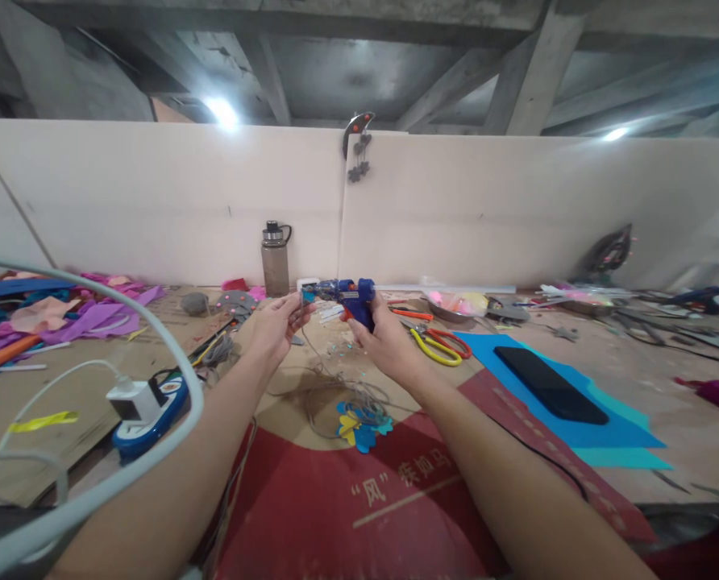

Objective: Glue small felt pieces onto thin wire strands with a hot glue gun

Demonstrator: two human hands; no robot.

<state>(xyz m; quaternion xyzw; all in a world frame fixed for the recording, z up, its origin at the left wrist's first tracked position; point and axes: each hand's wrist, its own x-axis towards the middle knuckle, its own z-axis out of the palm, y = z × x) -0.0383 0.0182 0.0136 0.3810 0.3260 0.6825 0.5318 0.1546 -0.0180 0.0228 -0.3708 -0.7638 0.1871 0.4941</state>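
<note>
My right hand (384,334) is wrapped round the handle of a blue hot glue gun (359,302), and a long white glue stick (450,288) sticks out of its back end. The gun's nozzle points left, toward my left hand (280,322). Between the fingertips of that hand is a small blue felt piece (307,298), with thin cord hanging below it. Whether nozzle and felt touch, I cannot tell. Lower down, blue and yellow felt flowers (363,427) lie beside a loose tangle of grey cord (359,396) on a red and tan board (311,491).
Scissors with red and yellow handles (441,342) lie right of the glue gun. A black phone (550,384) rests on blue felt sheets (613,435). At left are a power strip (147,419), a thick white cable (184,362) and purple felt scraps (105,314). A bottle (276,266) stands behind.
</note>
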